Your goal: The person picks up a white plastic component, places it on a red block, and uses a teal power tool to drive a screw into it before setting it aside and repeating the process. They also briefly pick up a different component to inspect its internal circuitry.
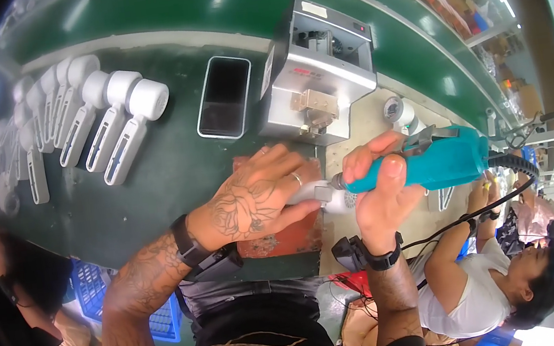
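A white handheld fan [341, 201] lies sideways in front of me, and my left hand [252, 193] is closed on one end of it. My right hand [387, 194] wraps round a teal electric screwdriver [428, 163], held almost level, with a black cable running from its back end. The screwdriver's tip points left and reaches the fan beside my left fingers; whether it touches a screw is too small to tell. Under my left hand is a worn red mat [278, 242].
A grey metal screw feeder [317, 75] stands beyond my hands, with a phone [225, 98] flat to its left. Several white handheld fans [125, 122] stand in rows at far left. Another white fan [400, 113] lies right of the feeder. A co-worker [467, 288] sits at right.
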The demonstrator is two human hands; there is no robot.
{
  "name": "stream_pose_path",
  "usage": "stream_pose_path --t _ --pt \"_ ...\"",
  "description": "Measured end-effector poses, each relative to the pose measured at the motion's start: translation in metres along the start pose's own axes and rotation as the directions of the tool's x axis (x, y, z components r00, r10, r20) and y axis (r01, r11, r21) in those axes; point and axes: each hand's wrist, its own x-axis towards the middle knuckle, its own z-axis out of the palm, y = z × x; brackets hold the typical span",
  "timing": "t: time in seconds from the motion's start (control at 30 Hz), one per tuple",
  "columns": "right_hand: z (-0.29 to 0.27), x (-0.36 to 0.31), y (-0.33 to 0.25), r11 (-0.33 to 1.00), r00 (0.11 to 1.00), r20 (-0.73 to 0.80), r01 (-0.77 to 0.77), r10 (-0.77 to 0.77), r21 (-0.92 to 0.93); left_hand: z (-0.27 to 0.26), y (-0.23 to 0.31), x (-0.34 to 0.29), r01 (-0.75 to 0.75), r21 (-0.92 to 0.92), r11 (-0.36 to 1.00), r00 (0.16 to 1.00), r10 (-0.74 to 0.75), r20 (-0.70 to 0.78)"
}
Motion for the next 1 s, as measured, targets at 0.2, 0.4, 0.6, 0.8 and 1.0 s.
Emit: stream_pose_path --t 0.2,0.4,0.6,0.8,1.0 --pt "0.002 0.001 0.005 1.000 0.999 0.027 -0.019 0.019 0.008 -0.002 0.005 0.001 -0.008 0.069 0.998 0.999 0.005 0.041" --pt "-0.001 0.002 0.006 0.999 0.999 0.037 -0.036 0.037 -0.037 0.000 0.004 -0.001 -0.001 0.062 0.998 0.999 -0.002 0.043" --pt "0.013 0.030 -0.005 0.992 0.999 -0.003 0.040 -0.041 -0.122 -0.001 0.004 -0.002 0.015 0.065 0.998 0.999 -0.013 -0.031" --pt "0.032 0.069 0.018 0.973 0.981 0.027 0.196 -0.195 -0.117 -0.002 0.002 -0.004 -0.036 0.036 0.999 0.998 0.038 -0.049" --pt "0.035 0.059 0.022 0.993 0.993 0.045 0.109 -0.107 -0.039 -0.001 0.001 -0.004 -0.031 0.038 0.999 0.999 0.033 -0.044"
